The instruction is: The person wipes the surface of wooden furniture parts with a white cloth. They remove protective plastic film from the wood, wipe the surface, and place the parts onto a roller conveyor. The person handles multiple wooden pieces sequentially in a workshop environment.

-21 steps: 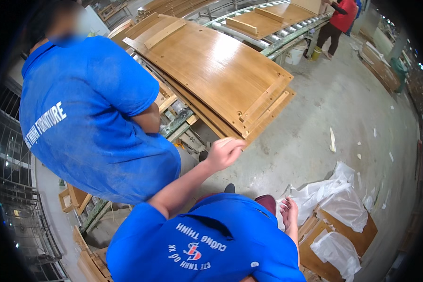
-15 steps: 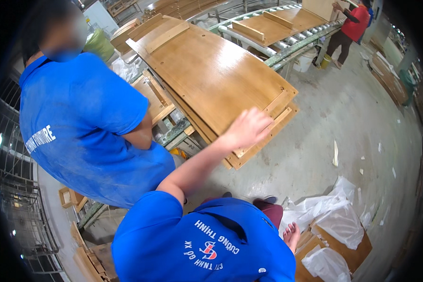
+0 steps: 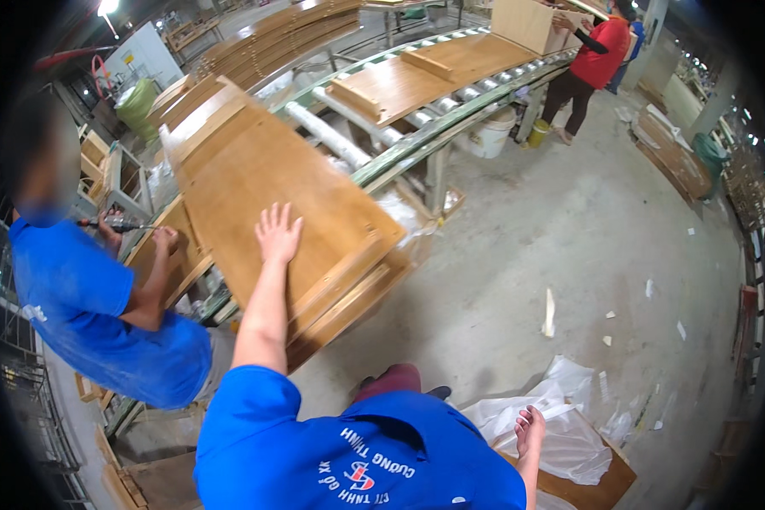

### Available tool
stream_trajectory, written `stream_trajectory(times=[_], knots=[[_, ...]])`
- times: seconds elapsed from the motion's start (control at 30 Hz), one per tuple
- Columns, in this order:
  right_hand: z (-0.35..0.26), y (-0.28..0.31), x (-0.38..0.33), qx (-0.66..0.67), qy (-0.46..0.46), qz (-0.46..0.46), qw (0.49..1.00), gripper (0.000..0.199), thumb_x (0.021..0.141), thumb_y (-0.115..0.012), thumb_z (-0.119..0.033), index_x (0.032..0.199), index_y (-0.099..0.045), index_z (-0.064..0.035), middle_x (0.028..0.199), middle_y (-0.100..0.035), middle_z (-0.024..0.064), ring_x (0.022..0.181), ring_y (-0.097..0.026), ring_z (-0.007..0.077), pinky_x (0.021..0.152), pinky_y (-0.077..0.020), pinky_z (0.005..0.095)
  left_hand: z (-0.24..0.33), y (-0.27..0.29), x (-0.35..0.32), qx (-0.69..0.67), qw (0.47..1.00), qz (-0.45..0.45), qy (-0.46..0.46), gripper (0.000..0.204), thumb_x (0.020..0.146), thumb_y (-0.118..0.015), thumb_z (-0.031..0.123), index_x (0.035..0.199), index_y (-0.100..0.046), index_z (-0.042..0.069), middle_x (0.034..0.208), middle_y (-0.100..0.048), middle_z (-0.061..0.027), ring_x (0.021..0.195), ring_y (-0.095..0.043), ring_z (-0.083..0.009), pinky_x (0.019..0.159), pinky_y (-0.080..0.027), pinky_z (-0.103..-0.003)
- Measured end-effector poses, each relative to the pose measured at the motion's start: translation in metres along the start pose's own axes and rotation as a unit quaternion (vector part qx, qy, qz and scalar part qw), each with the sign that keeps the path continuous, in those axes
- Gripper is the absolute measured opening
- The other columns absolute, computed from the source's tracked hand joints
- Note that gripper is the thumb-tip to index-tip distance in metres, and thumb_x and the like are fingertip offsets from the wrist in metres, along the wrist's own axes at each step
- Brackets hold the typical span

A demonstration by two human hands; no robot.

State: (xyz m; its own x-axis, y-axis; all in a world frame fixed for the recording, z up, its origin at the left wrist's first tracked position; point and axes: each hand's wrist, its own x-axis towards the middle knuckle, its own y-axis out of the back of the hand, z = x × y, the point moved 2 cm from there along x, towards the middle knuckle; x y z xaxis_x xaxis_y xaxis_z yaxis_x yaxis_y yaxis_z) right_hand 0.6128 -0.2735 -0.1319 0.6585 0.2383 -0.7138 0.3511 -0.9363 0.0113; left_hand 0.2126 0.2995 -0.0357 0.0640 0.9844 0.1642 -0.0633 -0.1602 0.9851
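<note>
Brown and smooth, the broad rectangular wooden panel (image 3: 229,174) lies flat in front of me, slightly to my left, on top of at least one similar brown board (image 3: 353,308) whose edge juts out on my side. My left hand (image 3: 279,234) is laid palm down on its upper face, fingers spread and thumb out, pinching nothing. Nearer me, a narrow wooden strip (image 3: 338,276) runs along the panel's close end; a paler wooden batten (image 3: 211,134) crosses the far end. My right hand (image 3: 530,429) hangs low at my side, fingers loosely curled and apart, with nothing seen in it, near a crumpled sheet of translucent white plastic (image 3: 569,446) that partly covers another brown board (image 3: 608,486). On my left, a co-worker in a blue shirt (image 3: 72,276) holds a slim dark hand tool (image 3: 121,226) over a wooden piece beside my stack. Beyond, a green-framed roller conveyor (image 3: 327,140) carries a brown panel with two upright strips (image 3: 433,75), near a person in a red top (image 3: 608,47).
</note>
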Motion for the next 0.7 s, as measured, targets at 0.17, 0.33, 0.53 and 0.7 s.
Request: stream_trajectory(times=[0.17,0.33,0.53,0.7], knots=[[-0.091,-0.06,0.08,-0.047,0.025,-0.111,0.992,0.021,0.089,-0.054,-0.026,0.102,-0.057,-0.0094,0.08,-0.06,0.0012,0.061,-0.055,0.0099,0.048,-0.0428,0.0223,0.013,0.01,0.001,-0.035,0.994,0.103,0.014,0.046,0.089,-0.047,0.039,0.128,-0.048,0.015,0.138,-0.04,-0.0083,0.131,-0.031,-0.0264,0.108,-0.023,-0.044],[-0.159,-0.138,0.155,-0.181,0.089,-0.211,0.956,0.023,0.089,-0.055,-0.024,0.103,-0.059,-0.0072,0.082,-0.062,0.0027,0.063,-0.057,0.0103,0.052,-0.0457,0.0233,0.023,0.016,-0.007,-0.008,0.985,0.151,0.084,0.038,0.088,-0.05,0.03,0.12,-0.054,0.009,0.128,-0.05,-0.0127,0.121,-0.043,-0.0282,0.101,-0.034,-0.041],[-0.217,-0.104,0.288,-0.421,0.21,-0.144,0.87,0.028,0.084,-0.059,-0.023,0.1,-0.06,-0.0002,0.077,-0.061,0.0069,0.061,-0.059,0.0163,0.055,-0.0494,0.0283,0.078,0.008,0.045,0.05,0.922,0.125,0.363,0.048,0.088,-0.048,0.039,0.125,-0.051,0.009,0.132,-0.047,-0.0123,0.122,-0.042,-0.031,0.101,-0.034,-0.042],[-0.211,-0.044,0.335,-0.267,-0.024,0.043,0.962,0.02,0.081,-0.056,-0.021,0.086,-0.063,-0.0026,0.071,-0.062,0.0107,0.052,-0.06,0.0199,0.041,-0.0458,0.0304,0.153,0.038,0.168,0.052,0.967,0.067,0.239,0.051,0.08,-0.059,0.038,0.12,-0.053,0.007,0.127,-0.047,-0.0198,0.12,-0.043,-0.0343,0.099,-0.037,-0.045]])
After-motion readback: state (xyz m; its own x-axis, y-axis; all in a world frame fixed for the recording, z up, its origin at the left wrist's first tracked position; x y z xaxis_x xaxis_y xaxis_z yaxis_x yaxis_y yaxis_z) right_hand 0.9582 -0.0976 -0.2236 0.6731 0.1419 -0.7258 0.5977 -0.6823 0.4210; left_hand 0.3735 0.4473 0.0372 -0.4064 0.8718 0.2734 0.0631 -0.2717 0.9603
